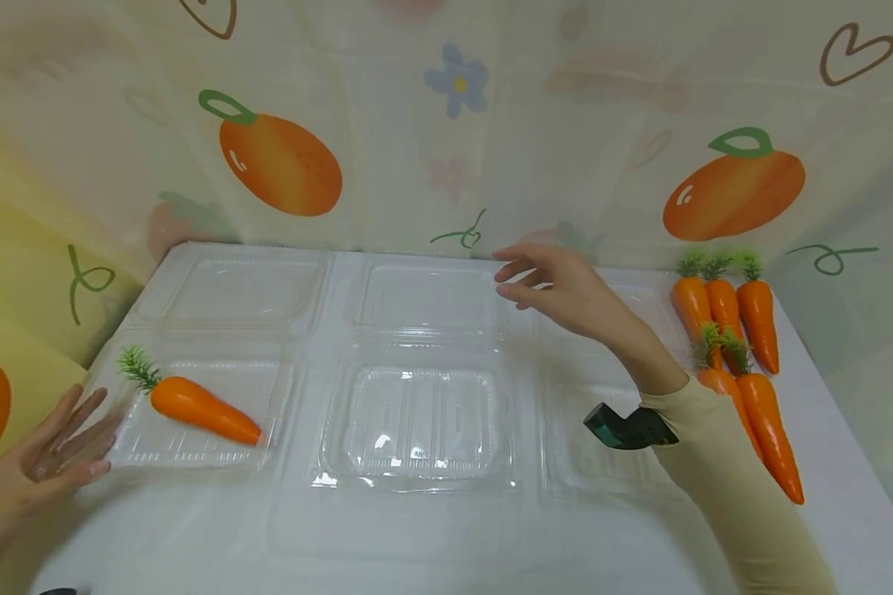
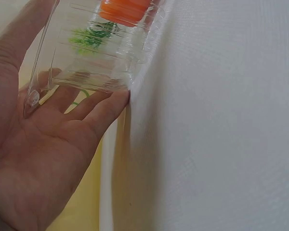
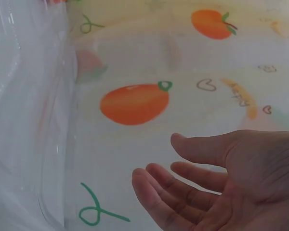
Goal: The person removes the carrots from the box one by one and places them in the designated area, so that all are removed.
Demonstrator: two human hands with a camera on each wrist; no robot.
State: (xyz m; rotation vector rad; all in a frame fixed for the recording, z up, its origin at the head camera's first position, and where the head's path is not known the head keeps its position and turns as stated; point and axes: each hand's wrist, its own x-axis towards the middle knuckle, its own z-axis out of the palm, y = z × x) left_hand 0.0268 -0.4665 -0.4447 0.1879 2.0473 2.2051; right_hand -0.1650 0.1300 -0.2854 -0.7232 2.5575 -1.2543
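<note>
An orange toy carrot (image 1: 202,410) with a green leafy top lies in the left clear plastic clamshell box (image 1: 156,452), whose lid is folded back. Against that box's left side rests my left hand (image 1: 43,473); in the left wrist view its fingers (image 2: 106,110) lie extended along the box wall, thumb apart. My right hand (image 1: 558,289) hovers over the back of the table between the middle and right box lids. Its fingers are loosely bent with nothing between them, as the right wrist view also shows.
Two more open clear boxes stand in the row, a middle box (image 1: 420,417) and a right box (image 1: 565,471) partly covered by my right forearm. Several toy carrots (image 1: 759,326) lie at the table's right edge. A patterned curtain (image 1: 387,182) hangs behind the white table (image 1: 372,529).
</note>
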